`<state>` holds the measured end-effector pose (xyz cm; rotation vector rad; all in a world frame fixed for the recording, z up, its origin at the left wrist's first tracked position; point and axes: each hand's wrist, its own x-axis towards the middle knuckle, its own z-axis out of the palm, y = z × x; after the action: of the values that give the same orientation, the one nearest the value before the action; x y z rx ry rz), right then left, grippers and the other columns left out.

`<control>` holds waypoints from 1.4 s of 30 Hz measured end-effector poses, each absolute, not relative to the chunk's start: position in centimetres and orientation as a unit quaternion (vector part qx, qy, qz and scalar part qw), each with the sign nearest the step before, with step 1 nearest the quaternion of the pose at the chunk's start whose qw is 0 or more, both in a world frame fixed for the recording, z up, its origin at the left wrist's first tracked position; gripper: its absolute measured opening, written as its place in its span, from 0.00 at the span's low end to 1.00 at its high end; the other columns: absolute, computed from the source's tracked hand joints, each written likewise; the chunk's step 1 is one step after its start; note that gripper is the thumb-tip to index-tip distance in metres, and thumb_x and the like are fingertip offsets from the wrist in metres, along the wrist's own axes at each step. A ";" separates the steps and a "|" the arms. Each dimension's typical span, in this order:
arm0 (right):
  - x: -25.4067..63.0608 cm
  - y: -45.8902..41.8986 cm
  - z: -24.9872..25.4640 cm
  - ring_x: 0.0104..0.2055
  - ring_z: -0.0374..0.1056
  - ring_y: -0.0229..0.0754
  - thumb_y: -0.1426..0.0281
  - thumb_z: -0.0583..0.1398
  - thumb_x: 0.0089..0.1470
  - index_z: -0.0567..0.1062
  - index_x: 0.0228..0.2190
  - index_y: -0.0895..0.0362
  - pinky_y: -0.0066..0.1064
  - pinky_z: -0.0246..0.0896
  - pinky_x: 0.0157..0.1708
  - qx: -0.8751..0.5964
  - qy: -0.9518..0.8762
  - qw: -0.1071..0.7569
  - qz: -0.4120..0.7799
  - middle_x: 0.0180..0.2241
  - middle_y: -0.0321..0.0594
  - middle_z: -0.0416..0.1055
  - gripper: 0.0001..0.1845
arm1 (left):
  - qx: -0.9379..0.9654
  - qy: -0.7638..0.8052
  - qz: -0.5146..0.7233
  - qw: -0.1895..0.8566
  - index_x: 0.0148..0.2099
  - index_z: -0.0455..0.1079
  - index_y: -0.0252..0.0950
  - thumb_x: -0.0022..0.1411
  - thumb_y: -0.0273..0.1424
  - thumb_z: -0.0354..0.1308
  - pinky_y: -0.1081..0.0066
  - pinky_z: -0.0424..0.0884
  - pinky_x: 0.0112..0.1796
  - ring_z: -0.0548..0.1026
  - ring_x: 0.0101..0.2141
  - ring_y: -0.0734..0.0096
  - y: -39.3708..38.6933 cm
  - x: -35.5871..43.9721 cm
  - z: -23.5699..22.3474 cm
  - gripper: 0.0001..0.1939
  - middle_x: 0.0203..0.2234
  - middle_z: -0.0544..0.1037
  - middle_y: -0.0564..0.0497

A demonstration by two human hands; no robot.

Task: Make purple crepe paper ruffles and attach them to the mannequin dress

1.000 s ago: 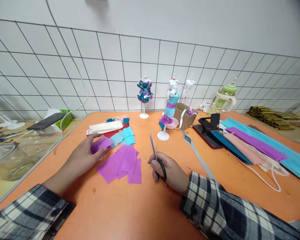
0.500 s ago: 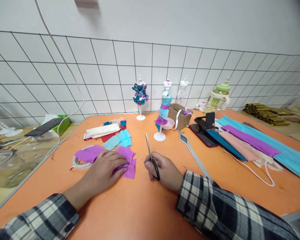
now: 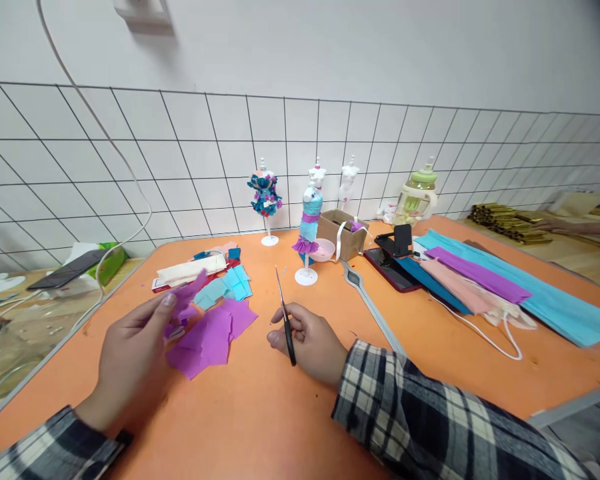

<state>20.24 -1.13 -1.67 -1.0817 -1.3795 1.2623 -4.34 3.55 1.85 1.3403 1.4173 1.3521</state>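
Half a second ago our left hand (image 3: 130, 350) lay pressed over the purple pile; now it is lifted and further left, thumb and fingers pinching a purple crepe-paper piece (image 3: 193, 288). The loose purple pieces (image 3: 213, 333) lie uncovered and overlapping on the orange tabletop (image 3: 240, 420), between our two hands. Our right hand (image 3: 313, 340) keeps its hold on the scissors (image 3: 289, 337), tips pointing away from us, now turned edge-on; we cannot tell whether the blades are parted. For room, we have light-blue pieces (image 3: 237, 283) just beyond the purple ones, a blue-and-purple dress form (image 3: 309, 231) ahead of the scissor tips and a grey strap (image 3: 375, 312) to the right. Tabletop stretches between our wrists; its grey-trimmed edge (image 3: 55, 363) runs left of our left hand.
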 end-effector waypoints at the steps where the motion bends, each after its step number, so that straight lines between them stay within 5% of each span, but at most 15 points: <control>1: 20.1 -1.2 -1.7 0.30 0.67 0.36 0.64 0.66 0.50 0.69 0.39 0.55 0.26 0.59 0.29 -0.441 -0.559 0.491 0.502 0.32 0.36 0.73 0.17 | 0.487 0.525 0.548 0.431 0.39 0.76 0.44 0.56 0.48 0.63 0.70 0.73 0.29 0.75 0.28 0.65 3.0 -3.6 2.0 0.15 0.28 0.80 0.54; 5: 19.8 -1.2 -1.6 0.29 0.62 0.33 0.66 0.67 0.47 0.67 0.42 0.53 0.26 0.56 0.27 -0.443 -0.535 0.557 0.455 0.42 0.40 0.73 0.22 | 0.482 0.456 0.451 0.597 0.28 0.77 0.36 0.54 0.44 0.67 0.75 0.68 0.22 0.70 0.20 0.73 1.3 -0.1 1.2 0.15 0.21 0.79 0.50; 9: 19.8 -0.7 -1.6 0.27 0.61 0.33 0.63 0.69 0.43 0.63 0.39 0.53 0.25 0.56 0.27 -0.421 -0.501 0.569 0.498 0.34 0.35 0.71 0.25 | 0.456 0.408 0.412 0.675 0.34 0.80 0.36 0.51 0.41 0.69 0.74 0.71 0.24 0.76 0.26 0.66 0.8 1.8 -0.3 0.13 0.24 0.81 0.47; 13: 19.8 -0.5 -1.6 0.21 0.53 0.31 0.62 0.71 0.39 0.62 0.36 0.53 0.23 0.47 0.21 -0.410 -0.494 0.526 0.557 0.20 0.24 0.58 0.27 | 0.480 0.407 0.386 0.674 0.35 0.80 0.35 0.55 0.41 0.66 0.72 0.74 0.29 0.78 0.31 0.62 0.9 0.8 -1.0 0.14 0.30 0.82 0.43; 18: 19.9 -0.7 -1.4 0.19 0.48 0.29 0.64 0.71 0.39 0.62 0.34 0.54 0.22 0.42 0.20 -0.412 -0.504 0.496 0.574 0.18 0.22 0.56 0.26 | 0.513 0.396 0.388 0.655 0.41 0.78 0.39 0.52 0.53 0.63 0.69 0.72 0.25 0.74 0.26 0.62 0.7 -0.3 -1.3 0.25 0.25 0.79 0.47; 20: 19.9 -0.7 -1.4 0.19 0.47 0.29 0.65 0.71 0.39 0.63 0.34 0.54 0.22 0.42 0.20 -0.411 -0.507 0.486 0.581 0.18 0.21 0.55 0.26 | 0.545 0.423 0.359 0.629 0.43 0.77 0.41 0.48 0.51 0.67 0.72 0.68 0.22 0.70 0.21 0.68 0.7 -0.2 -1.3 0.25 0.20 0.74 0.53; 24: 20.1 -0.7 -1.7 0.19 0.47 0.29 0.65 0.72 0.39 0.63 0.34 0.54 0.22 0.41 0.19 -0.412 -0.514 0.476 0.583 0.18 0.21 0.55 0.26 | 0.579 0.451 0.303 0.608 0.27 0.72 0.38 0.48 0.46 0.68 0.76 0.59 0.20 0.64 0.18 0.74 0.9 0.3 -1.2 0.17 0.16 0.70 0.56; 32: 21.1 -0.7 -1.8 0.25 0.62 0.36 0.58 0.65 0.49 0.65 0.36 0.55 0.25 0.54 0.24 -0.441 -0.548 0.443 0.556 0.23 0.30 0.65 0.19 | 0.478 0.435 0.490 0.585 0.31 0.73 0.39 0.49 0.43 0.70 0.78 0.66 0.23 0.68 0.20 0.76 1.5 -0.6 -0.4 0.15 0.19 0.74 0.57; 37: 20.6 -1.6 -1.9 0.21 0.58 0.33 0.62 0.63 0.50 0.67 0.34 0.54 0.24 0.49 0.20 -0.454 -0.612 0.325 0.560 0.21 0.30 0.67 0.13 | 0.333 0.405 0.583 0.620 0.35 0.70 0.40 0.40 0.34 0.76 0.80 0.73 0.26 0.75 0.25 0.75 2.0 -0.6 0.4 0.21 0.23 0.77 0.58; 42: 20.4 -1.8 -2.2 0.20 0.56 0.34 0.63 0.64 0.50 0.69 0.36 0.53 0.25 0.47 0.20 -0.482 -0.652 0.317 0.492 0.19 0.28 0.64 0.13 | 0.342 0.391 0.571 0.635 0.39 0.68 0.40 0.44 0.29 0.75 0.80 0.75 0.26 0.77 0.27 0.74 2.2 -0.6 -0.1 0.22 0.25 0.79 0.57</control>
<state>20.41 -1.77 -2.25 -1.2689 -1.7170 1.2940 -0.62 2.19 -0.06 0.7822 0.8932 1.3052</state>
